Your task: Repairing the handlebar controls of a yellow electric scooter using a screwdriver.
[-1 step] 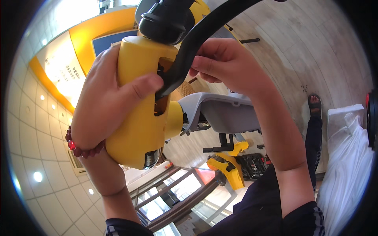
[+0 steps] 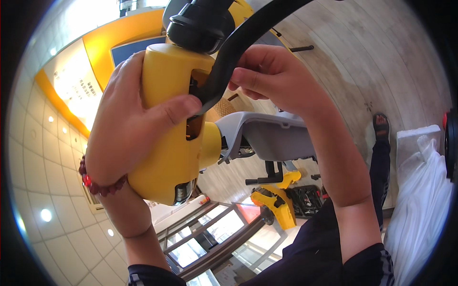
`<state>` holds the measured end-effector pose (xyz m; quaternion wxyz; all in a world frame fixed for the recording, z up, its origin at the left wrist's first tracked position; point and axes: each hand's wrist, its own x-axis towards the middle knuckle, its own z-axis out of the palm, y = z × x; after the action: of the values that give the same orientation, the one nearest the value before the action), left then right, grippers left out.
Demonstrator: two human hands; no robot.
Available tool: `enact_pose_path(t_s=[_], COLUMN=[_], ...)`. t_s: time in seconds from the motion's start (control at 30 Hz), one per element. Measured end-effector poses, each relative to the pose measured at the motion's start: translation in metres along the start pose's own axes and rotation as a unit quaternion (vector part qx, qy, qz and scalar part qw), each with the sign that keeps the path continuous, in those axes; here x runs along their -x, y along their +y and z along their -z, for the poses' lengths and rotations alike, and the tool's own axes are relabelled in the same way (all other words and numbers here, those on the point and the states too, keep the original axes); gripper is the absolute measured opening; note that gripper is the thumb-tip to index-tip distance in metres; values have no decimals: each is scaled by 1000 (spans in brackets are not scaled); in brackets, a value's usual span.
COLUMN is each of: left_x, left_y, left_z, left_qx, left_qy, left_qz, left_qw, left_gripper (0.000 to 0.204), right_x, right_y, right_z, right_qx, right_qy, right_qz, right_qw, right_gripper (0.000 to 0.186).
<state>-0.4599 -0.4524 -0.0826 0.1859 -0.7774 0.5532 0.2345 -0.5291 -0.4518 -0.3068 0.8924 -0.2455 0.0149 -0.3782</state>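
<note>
A yellow scooter handlebar housing (image 2: 167, 167) fills the middle, with a rectangular opening (image 2: 193, 126) in its side. My left hand (image 2: 124, 124) wraps round the housing, its thumb lying over the base of a curved black brake lever (image 2: 229, 57). That lever comes out of the opening and rises to the upper right. Just right of the lever is my right hand (image 2: 281, 86), fingers curled and thumb against them; what they pinch, if anything, is hidden. A thick black handlebar grip (image 2: 198, 31) continues from the housing's upper end.
Below the housing, a grey scooter body panel (image 2: 276, 138) extends right. On the floor lie yellow body parts (image 2: 281, 209) beside a black tool case (image 2: 305, 200). White plastic sheeting (image 2: 415, 205) is at the right, near a foot in a sandal (image 2: 380, 125).
My left thumb has slid slightly right along the lever's base. The housing and lever have shifted a little left in view; my right hand stays nearly the same.
</note>
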Motion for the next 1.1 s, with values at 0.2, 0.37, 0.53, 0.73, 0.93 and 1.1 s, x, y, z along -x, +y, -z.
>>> enact_pose_path(t_s=[0.2,0.37,0.53,0.73,0.93,1.1], left_x=[-3,-4,-14,-17,-14,-13], left_y=[5,8,12,15,3,-7], left_z=[0,-2,-2,0,-3,5], left_qx=[-25,-35,-29,-92,-10,101], left_qy=[42,56,22,38,69,12], left_qz=[59,26,72,54,15,14], left_qw=[997,997,997,994,997,995], left_gripper=[58,48,39,37,45,52], right_x=[1,-1,6,8,9,-2], right_y=[10,9,1,0,5,-8], right_z=[0,3,-9,-6,-10,11], right_qx=[59,164,288,259,-13,-67], right_qy=[32,74,128,95,50,-56], right_qz=[55,162,210,157,17,-59], right_qw=[996,970,926,948,999,994], right_gripper=[19,19,16,15,16,14])
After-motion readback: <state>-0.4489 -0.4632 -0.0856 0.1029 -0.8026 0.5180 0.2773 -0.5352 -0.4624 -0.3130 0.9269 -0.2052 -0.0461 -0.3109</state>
